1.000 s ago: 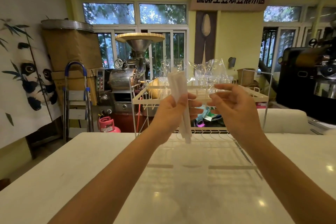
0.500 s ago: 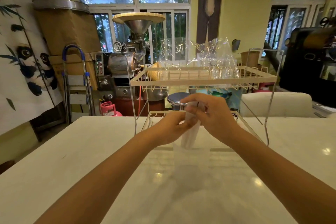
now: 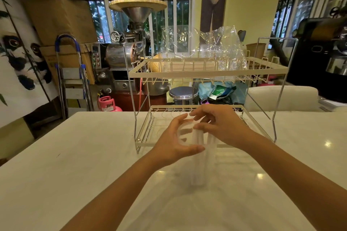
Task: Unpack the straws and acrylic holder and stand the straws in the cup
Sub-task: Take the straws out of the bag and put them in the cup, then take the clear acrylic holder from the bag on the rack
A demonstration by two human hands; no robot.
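A clear acrylic cup (image 3: 185, 135) stands on the white table, its round rim facing me. My left hand (image 3: 172, 146) wraps around its left side and grips it. White wrapped straws (image 3: 199, 155) stand inside the cup, seen hazily through its wall. My right hand (image 3: 217, 127) pinches the straws' upper ends at the rim. Crumpled clear plastic wrapping (image 3: 221, 48) lies on the top shelf of the rack.
A two-tier wire dish rack (image 3: 206, 74) stands right behind my hands, its lower tray (image 3: 146, 142) close to the cup. Beyond the white table (image 3: 75, 165) are a coffee roaster (image 3: 131, 43), a step ladder (image 3: 73, 73) and a white chair (image 3: 281, 97).
My hands came down from chest height to the table. The straw bundle, held up in my left hand a second ago, now stands in the cup; my left hand moved to the cup.
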